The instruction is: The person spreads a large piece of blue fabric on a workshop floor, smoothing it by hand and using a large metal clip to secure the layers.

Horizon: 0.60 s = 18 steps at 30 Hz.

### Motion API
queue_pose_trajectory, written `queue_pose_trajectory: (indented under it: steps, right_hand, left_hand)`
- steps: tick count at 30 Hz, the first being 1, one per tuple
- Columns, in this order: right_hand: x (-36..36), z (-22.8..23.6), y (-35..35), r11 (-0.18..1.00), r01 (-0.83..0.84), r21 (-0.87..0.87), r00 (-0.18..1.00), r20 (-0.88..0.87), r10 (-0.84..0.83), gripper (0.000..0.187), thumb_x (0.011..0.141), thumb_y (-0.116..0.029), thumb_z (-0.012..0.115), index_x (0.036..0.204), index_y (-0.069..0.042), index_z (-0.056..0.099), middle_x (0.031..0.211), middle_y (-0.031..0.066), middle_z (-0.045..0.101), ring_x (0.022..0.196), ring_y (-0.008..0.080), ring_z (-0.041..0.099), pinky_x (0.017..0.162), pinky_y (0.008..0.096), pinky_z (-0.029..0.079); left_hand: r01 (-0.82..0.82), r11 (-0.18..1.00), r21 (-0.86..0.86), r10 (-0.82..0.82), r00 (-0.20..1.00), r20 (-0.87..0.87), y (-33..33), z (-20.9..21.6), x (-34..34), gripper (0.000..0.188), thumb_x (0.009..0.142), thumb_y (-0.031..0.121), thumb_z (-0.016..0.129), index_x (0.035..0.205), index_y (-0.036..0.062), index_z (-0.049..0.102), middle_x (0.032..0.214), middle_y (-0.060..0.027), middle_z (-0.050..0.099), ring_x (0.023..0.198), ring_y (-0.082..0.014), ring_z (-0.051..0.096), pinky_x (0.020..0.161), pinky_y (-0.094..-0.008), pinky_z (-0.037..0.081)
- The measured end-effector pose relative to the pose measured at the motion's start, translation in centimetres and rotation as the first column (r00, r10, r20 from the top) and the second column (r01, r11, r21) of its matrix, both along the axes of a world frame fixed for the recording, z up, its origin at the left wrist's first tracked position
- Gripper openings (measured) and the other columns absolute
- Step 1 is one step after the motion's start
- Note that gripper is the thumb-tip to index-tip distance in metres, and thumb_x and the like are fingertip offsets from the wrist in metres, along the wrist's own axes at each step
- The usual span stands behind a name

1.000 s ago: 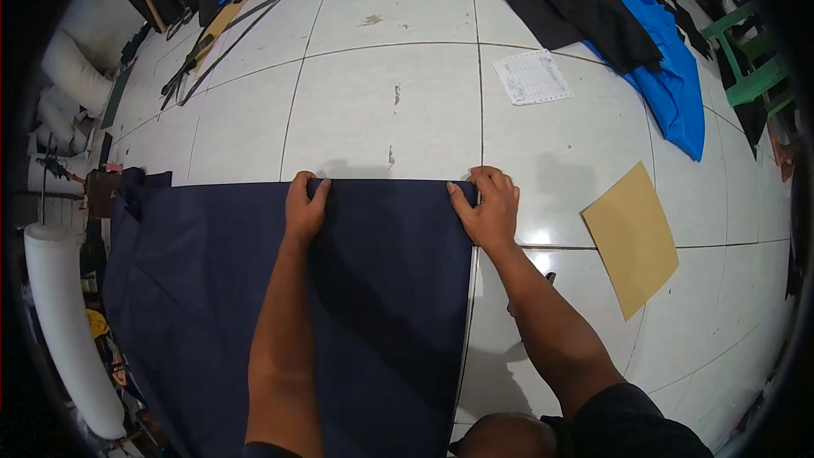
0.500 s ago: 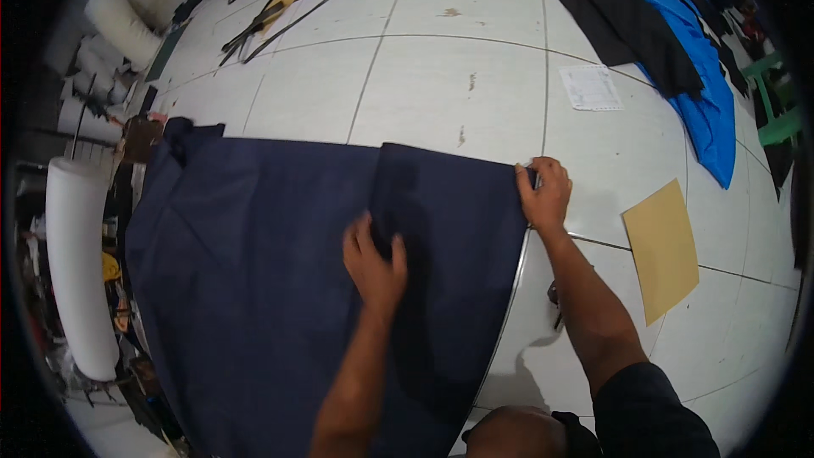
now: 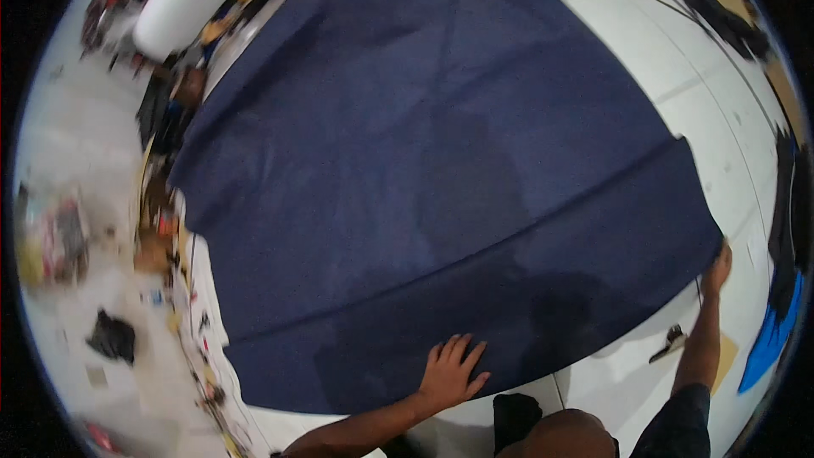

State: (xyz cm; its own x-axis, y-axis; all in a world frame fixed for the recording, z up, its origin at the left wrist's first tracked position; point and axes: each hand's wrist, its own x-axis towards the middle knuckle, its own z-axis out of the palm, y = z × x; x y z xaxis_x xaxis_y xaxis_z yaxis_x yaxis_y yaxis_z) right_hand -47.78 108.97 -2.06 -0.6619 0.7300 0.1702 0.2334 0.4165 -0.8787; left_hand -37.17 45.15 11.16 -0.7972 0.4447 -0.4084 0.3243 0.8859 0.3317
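A large sheet of dark navy fabric point(image 3: 365, 170) lies spread over the white tiled surface point(image 3: 627, 42). A long fold line crosses it from the left side up to the right edge, setting off a strip along the near side. My left hand point(image 3: 454, 369) rests on that strip near the front edge, palm down with fingers spread. At the right-hand corner of the fabric, my right hand point(image 3: 719, 269) has its fingers closed on the edge. A small dark tool with a metal end point(image 3: 670, 344) lies just beyond the fabric, left of my right forearm.
Left of the fabric runs a cluttered border with a white roll point(image 3: 199, 0), a brown box point(image 3: 157, 250) and a black plastic bag point(image 3: 112, 337). On the right lie black cloth point(image 3: 784, 203), bright blue cloth point(image 3: 773, 335) and a tan sheet point(image 3: 727, 363) partly behind my arm.
The view has turned left, so the fabric fills more of it. My left hand has gone from hovering over the fabric's middle to lying on its near strip. My right hand remains at the corner.
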Motion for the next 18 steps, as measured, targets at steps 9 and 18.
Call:
queue_pose_trajectory:
  steps: [9, 18]
  right_hand:
    - [15.0, 4.8, -7.2, 0.726, -0.654, 0.210, 0.672, 0.601, 0.432, 0.072, 0.077, -0.022, 0.071, 0.134, 0.004, 0.037, 0.134, 0.0232, 0.041, 0.125, 0.0335, 0.040, 0.106, 0.0387, 0.029]
    - [26.0, 5.4, -21.9, 0.938, -0.199, 0.284, 0.891, 0.450, 0.052, 0.049, 0.085, -0.011, 0.061, 0.129, 0.001, 0.043, 0.111, 0.0172, 0.051, 0.101, 0.0287, 0.052, 0.090, 0.0369, 0.041]
  left_hand:
    - [-0.120, 0.992, 0.043, 0.123, 0.989, -0.081, -0.7, -2.7, 2.3, 0.054, 0.092, 0.036, 0.047, 0.138, 0.0103, 0.038, 0.138, -0.0239, 0.035, 0.127, -0.0412, 0.036, 0.099, -0.0592, 0.033]
    - [0.033, 0.994, 0.102, -0.033, 0.999, 0.000, 0.5, -2.5, -0.8, 0.058, 0.081, 0.018, 0.059, 0.136, 0.0088, 0.041, 0.130, -0.0167, 0.038, 0.123, -0.0360, 0.038, 0.089, -0.0602, 0.043]
